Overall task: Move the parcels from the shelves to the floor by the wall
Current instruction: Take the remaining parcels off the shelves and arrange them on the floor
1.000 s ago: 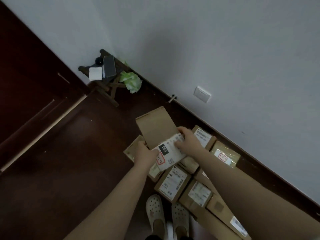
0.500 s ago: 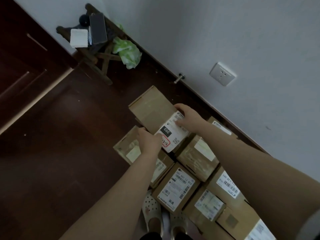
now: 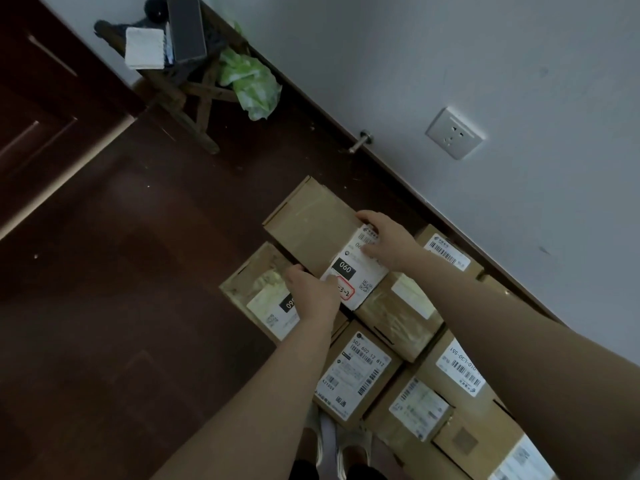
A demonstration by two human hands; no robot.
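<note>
Matt cardboard parcel (image 3: 313, 226) — glossy tape

The view is dim and flat, with a cool grey cast and no visible light source. The wall (image 3: 450, 46), from twelve to three o'clock, is the brightest area and evenly lit. The dark floor (image 3: 121, 306), from seven to ten o'clock, sinks almost to black with a faint sheen. Shadows are soft and thin. Wrap on the taped box (image 3: 266, 282) throws a pale glare. Large print on the parcel (image 3: 311, 223) reads clearly; fine print is smeared. The forearm (image 3: 519, 341) at four o'clock looks stretched and soft.
</note>
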